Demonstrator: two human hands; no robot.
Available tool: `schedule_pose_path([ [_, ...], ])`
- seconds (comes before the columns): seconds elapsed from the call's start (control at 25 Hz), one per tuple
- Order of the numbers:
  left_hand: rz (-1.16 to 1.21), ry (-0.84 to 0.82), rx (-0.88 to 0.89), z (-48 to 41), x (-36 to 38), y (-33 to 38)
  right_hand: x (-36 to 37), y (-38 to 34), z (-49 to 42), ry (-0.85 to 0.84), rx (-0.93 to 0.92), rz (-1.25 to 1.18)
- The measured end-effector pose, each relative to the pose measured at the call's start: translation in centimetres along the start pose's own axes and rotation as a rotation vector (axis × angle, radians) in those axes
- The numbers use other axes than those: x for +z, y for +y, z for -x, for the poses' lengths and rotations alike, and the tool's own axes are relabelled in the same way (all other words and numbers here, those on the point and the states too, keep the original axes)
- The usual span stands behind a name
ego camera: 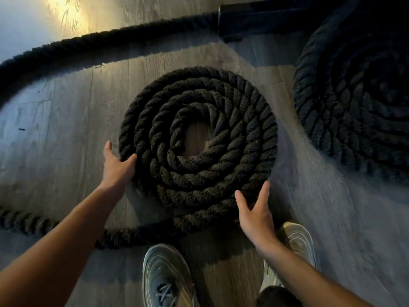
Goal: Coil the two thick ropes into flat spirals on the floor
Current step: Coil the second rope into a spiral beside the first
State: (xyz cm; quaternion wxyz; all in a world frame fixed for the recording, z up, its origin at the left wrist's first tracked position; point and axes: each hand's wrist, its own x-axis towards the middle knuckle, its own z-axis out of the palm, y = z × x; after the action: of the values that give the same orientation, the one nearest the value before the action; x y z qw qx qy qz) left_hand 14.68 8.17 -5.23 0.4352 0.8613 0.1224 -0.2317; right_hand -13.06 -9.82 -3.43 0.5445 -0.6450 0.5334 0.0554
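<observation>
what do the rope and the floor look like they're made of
The rope being coiled looks like thick twisted fibre, dark and matte with a fuzzy nap; natural or synthetic, I cannot tell. The floor looks like grey wood-grain planks, wood or laminate, with plank seams and a slight sheen.

One wide-angle camera, worn on the head, looked forward and steeply down at the wood floor (66,129) from near, with the wearer's shoes (163,271) at 6 o'clock by the frame's lower edge. The rope spiral (250,134) sat at centre; a second coil (354,107) was cropped by the edge at 2 o'clock.
</observation>
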Motion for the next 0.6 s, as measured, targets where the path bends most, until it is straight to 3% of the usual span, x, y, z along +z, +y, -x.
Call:
schedule_pose_path([
  [0.16, -0.138, -0.024, 0.035, 0.2, 0.5, -0.4, -1.1, -0.7, -2.1, -0.003, -0.037, 0.095],
  [0.32, 0.013, -0.152, 0.023, 1.7, 0.2, -1.9, -5.1, -2.1, -7.4, -0.002, -0.094, 0.022],
  [0.48, -0.002, -0.150, 0.008, 6.0, 2.9, -4.3, -7.7, -3.3, -13.6, 0.149, -0.055, 0.032],
  [0.6, -0.009, -0.184, -0.012, 7.5, 4.5, -5.0, -7.1, -5.9, -13.3, 0.245, -0.003, 0.003],
])
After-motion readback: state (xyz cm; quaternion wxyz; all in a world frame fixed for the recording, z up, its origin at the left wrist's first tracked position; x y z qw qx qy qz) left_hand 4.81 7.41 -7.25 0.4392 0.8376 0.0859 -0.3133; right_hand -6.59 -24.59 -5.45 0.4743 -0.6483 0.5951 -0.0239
